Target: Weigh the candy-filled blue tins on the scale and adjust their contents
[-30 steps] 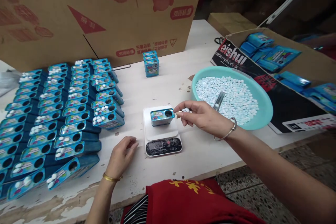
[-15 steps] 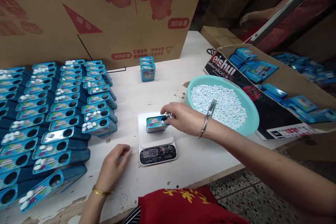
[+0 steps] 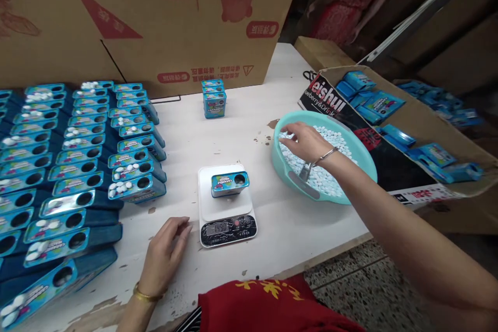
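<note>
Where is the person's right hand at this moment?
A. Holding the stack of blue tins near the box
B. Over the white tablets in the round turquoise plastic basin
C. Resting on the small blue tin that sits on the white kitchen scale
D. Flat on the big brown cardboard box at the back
B: the right hand reaches into the round turquoise plastic basin, fingers over the white tablets, away from the small blue tin on the white kitchen scale.

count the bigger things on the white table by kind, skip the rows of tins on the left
Scale: 1
Tin on the scale: 1
Teal basin of tablets: 1
Small stack of tins by the cardboard box: 1
Total: 4
</note>
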{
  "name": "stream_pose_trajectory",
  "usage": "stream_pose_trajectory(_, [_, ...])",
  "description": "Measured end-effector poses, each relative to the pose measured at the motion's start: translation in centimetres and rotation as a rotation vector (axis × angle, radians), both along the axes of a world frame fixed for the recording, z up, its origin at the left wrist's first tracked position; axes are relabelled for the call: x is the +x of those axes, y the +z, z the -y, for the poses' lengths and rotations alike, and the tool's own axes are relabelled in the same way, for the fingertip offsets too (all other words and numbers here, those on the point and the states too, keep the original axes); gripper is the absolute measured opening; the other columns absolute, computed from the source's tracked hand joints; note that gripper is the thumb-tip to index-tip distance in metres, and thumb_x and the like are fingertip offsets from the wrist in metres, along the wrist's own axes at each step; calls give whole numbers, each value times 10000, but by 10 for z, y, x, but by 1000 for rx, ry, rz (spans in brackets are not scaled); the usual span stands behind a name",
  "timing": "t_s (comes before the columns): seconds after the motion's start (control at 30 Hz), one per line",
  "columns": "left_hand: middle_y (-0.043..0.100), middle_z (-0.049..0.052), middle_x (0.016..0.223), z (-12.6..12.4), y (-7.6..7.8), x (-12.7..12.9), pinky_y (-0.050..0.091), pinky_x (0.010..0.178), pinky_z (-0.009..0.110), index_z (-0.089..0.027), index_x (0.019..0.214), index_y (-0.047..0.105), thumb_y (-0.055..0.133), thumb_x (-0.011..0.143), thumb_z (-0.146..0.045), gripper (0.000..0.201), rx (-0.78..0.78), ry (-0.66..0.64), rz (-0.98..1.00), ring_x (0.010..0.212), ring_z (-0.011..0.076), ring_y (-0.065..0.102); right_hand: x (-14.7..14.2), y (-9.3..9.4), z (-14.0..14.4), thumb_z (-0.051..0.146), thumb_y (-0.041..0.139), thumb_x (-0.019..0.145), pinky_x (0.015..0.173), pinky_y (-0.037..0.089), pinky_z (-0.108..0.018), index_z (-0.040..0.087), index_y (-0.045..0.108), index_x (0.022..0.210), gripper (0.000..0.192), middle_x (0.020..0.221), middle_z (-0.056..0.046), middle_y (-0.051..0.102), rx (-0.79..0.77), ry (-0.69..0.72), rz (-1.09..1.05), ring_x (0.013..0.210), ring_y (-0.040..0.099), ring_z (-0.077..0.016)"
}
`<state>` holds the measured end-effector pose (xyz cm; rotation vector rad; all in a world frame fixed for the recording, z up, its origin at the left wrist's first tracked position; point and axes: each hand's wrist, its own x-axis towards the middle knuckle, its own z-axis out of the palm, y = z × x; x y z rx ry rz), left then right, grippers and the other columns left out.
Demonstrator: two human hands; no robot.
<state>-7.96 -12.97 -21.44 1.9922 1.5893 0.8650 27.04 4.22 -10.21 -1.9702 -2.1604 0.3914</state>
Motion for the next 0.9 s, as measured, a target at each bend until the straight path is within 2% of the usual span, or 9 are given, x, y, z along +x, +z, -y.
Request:
stream_pose_trajectory(0.07, [647,56,928,1,4,9,523,712,257,-186,996,588,498,907,-336,196,41,8,22,816,159,627,22,-23,-11,315,612,769,880,446,-425,123,599,1154,430,1122,-181,596,-100,-58,44,979,585,-294])
stream_pose_trajectory(0.17, [650,47,903,0,10,19,521,702,246,-186,966,591,506,906,-300,154,66,-12,42,796,148,627,35,-49,-15,313,641,701,836,453,-442,118,564,1198,540,1088,-191,606,-147,-83,19,955,587,-330])
stream_pose_trajectory(0.27, [654,42,864,-2,12,21,520,687,242,-184,930,600,502,906,-301,154,52,-27,37,783,148,630,38,-62,-7,300,635,673,843,440,-440,143,546,1207,564,1076,-172,609,-129,-93,-61,953,580,-329])
stream_pose_trajectory(0.37, [658,44,852,-3,12,16,518,682,241,-183,910,609,496,909,-315,174,28,-22,20,782,151,633,42,-66,0,225,620,641,894,414,-434,164,596,1097,461,994,-130,632,-95,-121,-181,971,567,-313])
stream_pose_trajectory(0.47, [668,46,866,-4,11,9,520,697,242,-188,902,620,500,904,-347,199,37,-23,14,793,157,640,49,-65,4,161,585,625,928,403,-402,190,641,856,240,872,-85,645,-65,-191,-324,981,561,-279])
stream_pose_trajectory(0.57, [676,43,879,-8,11,2,527,694,250,-202,911,629,508,891,-405,237,74,-6,15,772,165,646,60,-57,4,191,569,665,814,472,-376,189,621,769,116,713,-49,610,-70,-301,-497,840,596,-236])
stream_pose_trajectory(0.67, [681,36,885,-11,10,-1,532,686,253,-218,913,631,502,886,-441,260,96,9,11,766,170,654,68,-46,7,254,589,702,651,509,-346,170,595,745,94,657,-52,584,-119,-384,-704,678,600,-199])
stream_pose_trajectory(0.73, [684,38,884,-12,8,-1,535,696,258,-219,906,631,499,887,-450,267,98,8,7,780,176,660,68,-39,12,290,629,698,604,513,-322,178,572,700,126,666,-60,583,-154,-404,-835,639,592,-179])
stream_pose_trajectory(0.9, [682,46,862,-5,9,3,525,681,250,-203,885,626,494,898,-424,258,47,-36,0,777,171,656,33,-14,31,280,723,652,568,492,-249,172,610,780,202,695,-27,598,-274,-361,-1059,597,563,-117])
